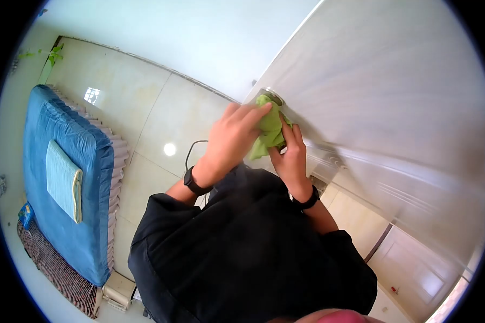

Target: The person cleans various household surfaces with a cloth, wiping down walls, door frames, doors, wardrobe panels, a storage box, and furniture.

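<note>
1. Green cloth (272, 126): bunched at the edge of a pale panel (393, 107), directly over part of a round metal fitting (278, 97), whose upper rim shows above it.
2. Right hand (293, 156): fingers and thumb closed about the cloth from the right, a black band (308, 198) at the wrist.
3. Left hand (229, 137): fingers partly bent, the foremost fingertip meeting the cloth's upper part. The thumb is hidden, so whether this hand grips or merely presses cannot be told. A black watch (198, 183) is worn here.
4. Step in hand (judged): the cloth is being worked against the fitting with both hands. Any further move would call for keeping the folds gathered and following the fitting's curve.
5. Obstructions: the cloth and fingers mask most of the fitting; the pale panel limits room on the right. A thin dark loop (188, 152) lies near the left wrist, apparently clear of the cloth.
6. Surroundings: well to the left, a blue-covered bed (86, 156) bears a folded towel (63, 180). Beside it lie a patterned mat (59, 269) and a blue packet (25, 214); tiled floor (151, 97) extends between.
</note>
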### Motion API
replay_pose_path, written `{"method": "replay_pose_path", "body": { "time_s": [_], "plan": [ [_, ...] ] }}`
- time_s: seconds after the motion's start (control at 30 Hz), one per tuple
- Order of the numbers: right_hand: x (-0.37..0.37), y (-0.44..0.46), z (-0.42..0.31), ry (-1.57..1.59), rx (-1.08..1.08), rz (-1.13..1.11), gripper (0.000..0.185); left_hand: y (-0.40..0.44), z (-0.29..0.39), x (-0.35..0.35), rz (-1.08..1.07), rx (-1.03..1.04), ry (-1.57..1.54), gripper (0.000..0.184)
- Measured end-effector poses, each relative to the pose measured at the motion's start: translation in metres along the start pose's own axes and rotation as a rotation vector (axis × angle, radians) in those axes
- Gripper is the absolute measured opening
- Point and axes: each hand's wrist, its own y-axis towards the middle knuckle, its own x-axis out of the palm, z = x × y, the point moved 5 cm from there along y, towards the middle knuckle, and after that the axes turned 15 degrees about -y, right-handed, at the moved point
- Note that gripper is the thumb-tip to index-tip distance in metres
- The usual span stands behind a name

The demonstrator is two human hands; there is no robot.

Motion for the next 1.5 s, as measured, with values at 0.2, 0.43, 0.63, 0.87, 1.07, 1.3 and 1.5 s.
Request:
{"method": "replay_pose_path", "body": {
  "time_s": [0.2,0.43,0.63,0.87,1.07,1.3,1.5],
  "plan": [
    [-0.004,-0.01,0.018,-0.062,0.069,-0.035,0.053,-0.003,0.011,0.018,-0.053,0.003,0.093,0.059],
    [-0.028,-0.052,0.065,-0.146,0.224,0.015,0.04,-0.009,0.024,0.081,-0.249,0.179,0.052,0.053],
    [-0.027,-0.051,0.056,-0.082,0.288,0.019,0.039,-0.013,0.026,0.078,-0.242,0.156,0.048,0.055],
    [-0.001,-0.014,0.014,-0.169,-0.048,0.045,0.055,-0.017,0.012,0.02,-0.034,0.031,0.105,0.061],
    [0.008,-0.013,0.01,-0.213,-0.153,0.012,0.059,-0.035,0.01,0.016,0.034,-0.105,0.249,0.06],
    [-0.041,-0.055,0.079,-0.205,-0.042,0.034,0.065,-0.038,0.034,0.096,-0.011,0.083,0.083,0.059],
    [-0.132,-0.092,0.109,-0.208,-0.141,0.384,0.064,-0.031,0.097,0.16,0.13,0.387,-0.066,0.068]
  ]
}}
